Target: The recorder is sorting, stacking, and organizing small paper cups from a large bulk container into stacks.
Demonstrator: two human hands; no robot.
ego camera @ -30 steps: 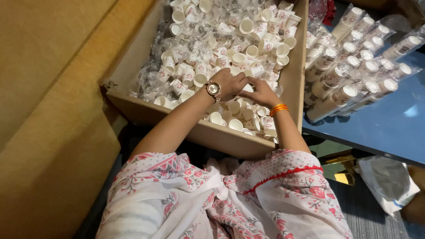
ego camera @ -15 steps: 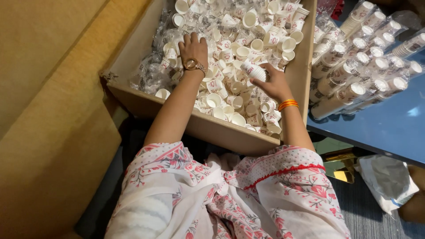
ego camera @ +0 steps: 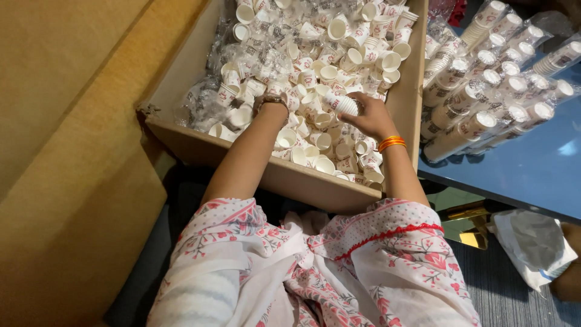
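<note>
Head view shows us our right hand (ego camera: 369,118) closed on a short stack of paper cups (ego camera: 342,104) over the cardboard box (ego camera: 315,184), our left hand (ego camera: 273,104) buried, grip unseen; most loose cups (ego camera: 315,79) remain, wrapped sleeves (ego camera: 484,103) on the blue counter (ego camera: 532,175).

A cardboard box (ego camera: 284,175) stands in the middle of the scene, its near wall just beyond the person's lap. Loose paper cups (ego camera: 315,72) fill it from the near wall to the far end, mixed with plastic wrap (ego camera: 203,106) along its left side. The left hand (ego camera: 273,104) is sunk among the cups near the box's centre; the right hand (ego camera: 369,118) lies right of it, over the cups by the right wall, with a stack of cups (ego camera: 341,103) in its grip. Right of the box is a tabletop (ego camera: 532,175) carrying wrapped sleeves of cups (ego camera: 484,103). A bag (ego camera: 532,242) lies on the floor at near right.
</note>
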